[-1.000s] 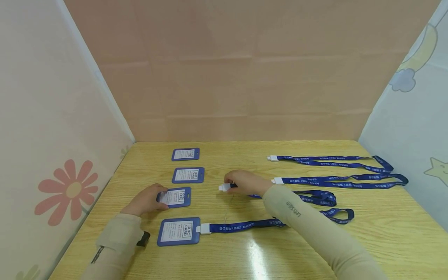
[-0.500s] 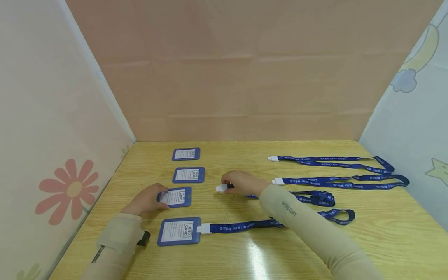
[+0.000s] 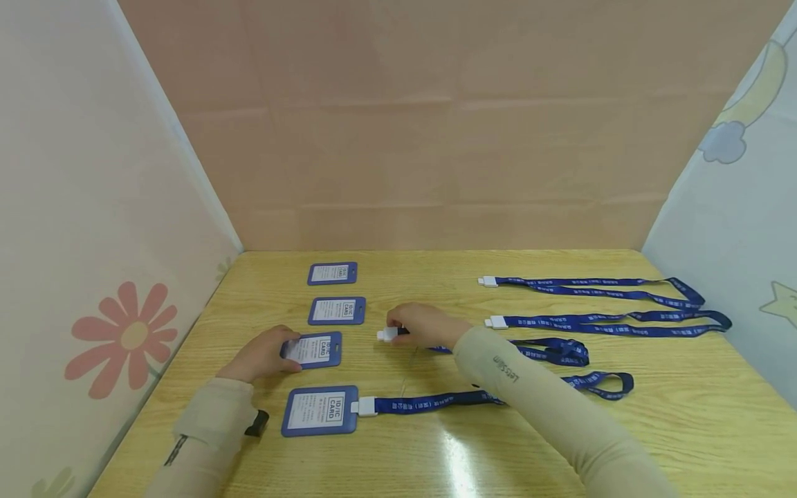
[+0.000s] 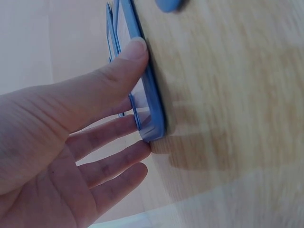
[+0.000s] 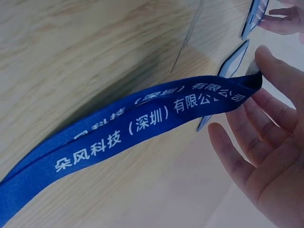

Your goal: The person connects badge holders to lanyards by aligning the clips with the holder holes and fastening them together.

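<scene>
My left hand (image 3: pixel 264 356) grips the left end of a blue ID card holder (image 3: pixel 320 350) that lies on the table. In the left wrist view its thumb (image 4: pixel 134 50) is on one long edge of the holder, with fingers at the other side. My right hand (image 3: pixel 423 325) pinches a blue lanyard (image 5: pixel 137 121) at its white plastic clip (image 3: pixel 387 335). That clip points left at the slotted end of the held card holder, a short gap apart. Behind the hand the lanyard's strap trails right along the table, partly hidden by the forearm.
Two more card holders (image 3: pixel 337 310) lie behind the left hand. In front, another card holder (image 3: pixel 320 411) is joined to a lanyard (image 3: pixel 429 402). Two loose lanyards (image 3: pixel 598 321) stretch out at the back right. Fabric walls (image 3: pixel 436 138) stand around the wooden table (image 3: pixel 398 456).
My right hand has slid slightly left, drawing the lanyard with it, so its clip is closer to the card holder. The left hand keeps its hold in the same place.
</scene>
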A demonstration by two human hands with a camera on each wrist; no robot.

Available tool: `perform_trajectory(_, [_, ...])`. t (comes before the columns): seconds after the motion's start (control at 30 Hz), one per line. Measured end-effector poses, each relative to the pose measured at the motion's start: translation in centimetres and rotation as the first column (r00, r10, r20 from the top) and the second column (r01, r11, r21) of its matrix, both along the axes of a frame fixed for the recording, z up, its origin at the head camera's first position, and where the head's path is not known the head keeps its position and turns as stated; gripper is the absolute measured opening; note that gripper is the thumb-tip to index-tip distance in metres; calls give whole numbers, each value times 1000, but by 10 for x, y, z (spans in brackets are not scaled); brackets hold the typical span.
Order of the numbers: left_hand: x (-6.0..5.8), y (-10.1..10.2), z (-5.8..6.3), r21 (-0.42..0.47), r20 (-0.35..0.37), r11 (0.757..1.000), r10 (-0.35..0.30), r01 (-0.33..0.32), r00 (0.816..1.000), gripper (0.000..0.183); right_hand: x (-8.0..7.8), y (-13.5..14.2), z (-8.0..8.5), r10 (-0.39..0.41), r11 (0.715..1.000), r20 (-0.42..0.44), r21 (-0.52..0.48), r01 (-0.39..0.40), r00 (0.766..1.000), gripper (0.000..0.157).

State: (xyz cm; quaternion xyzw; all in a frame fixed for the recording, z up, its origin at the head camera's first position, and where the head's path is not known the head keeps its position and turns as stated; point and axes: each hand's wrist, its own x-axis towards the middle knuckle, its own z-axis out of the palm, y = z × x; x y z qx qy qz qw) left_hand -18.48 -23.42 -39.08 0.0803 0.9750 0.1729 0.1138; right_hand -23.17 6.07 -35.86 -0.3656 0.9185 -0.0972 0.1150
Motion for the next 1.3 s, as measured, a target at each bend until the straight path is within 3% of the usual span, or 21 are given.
perform_trajectory(0.57, [2,3,3,4,6,1000,23,-23,1000,62,-6,-18,-8,10,1000,11,24,-11,1000,19])
perform_trajectory(0.8, [2,1,2,-1,-3,1000,2,-2,1000,61,-9,-28,-10,15,998,14,54,-16,1000,20])
perform_trajectory(1.3, [-1,3,1,2,23,999,38,-38,999,62,-10,-32,-12,48,997,16,55,-49,999,20])
